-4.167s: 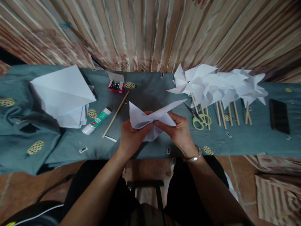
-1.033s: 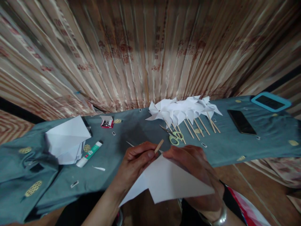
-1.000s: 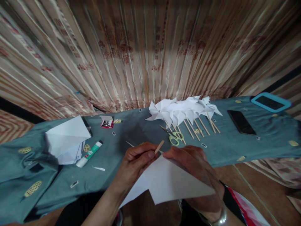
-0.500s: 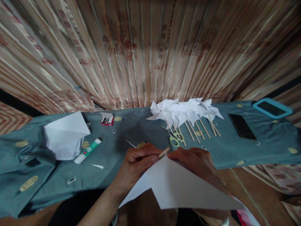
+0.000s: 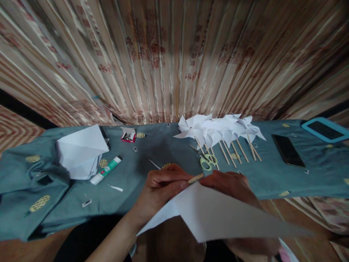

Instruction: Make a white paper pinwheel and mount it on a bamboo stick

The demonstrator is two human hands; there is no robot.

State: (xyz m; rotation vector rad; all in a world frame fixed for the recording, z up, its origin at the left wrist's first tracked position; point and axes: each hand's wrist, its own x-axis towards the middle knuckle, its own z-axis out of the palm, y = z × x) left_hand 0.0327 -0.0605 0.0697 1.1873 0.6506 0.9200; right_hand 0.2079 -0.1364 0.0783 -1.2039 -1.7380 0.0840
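Note:
My left hand (image 5: 160, 193) is closed, thumb and fingers pinching a short visible end of a wooden stick (image 5: 195, 178) along the top of a folded white paper (image 5: 215, 214). My right hand (image 5: 229, 185) is closed on the top edge of the same paper, its fingertips by the stick's end. The paper hangs in front of my lap, with a wide point stretching to the right. Just beyond my hands lie scissors (image 5: 208, 162) with pale green handles. Behind them rests a row of white paper pinwheels (image 5: 218, 129) on wooden sticks. The rest of the held stick is hidden.
On the green cloth (image 5: 152, 145) at left are a stack of white paper (image 5: 81, 145), a glue stick (image 5: 106, 170) and a small red box (image 5: 128, 135) of metal pins. A black phone (image 5: 288, 150) and a blue-framed tablet (image 5: 325, 130) lie at right. A curtain (image 5: 169, 54) hangs behind.
Both hands and the held paper have shifted slightly right, and the paper's right point reaches further out. The view has also turned a little. Both grips look the same.

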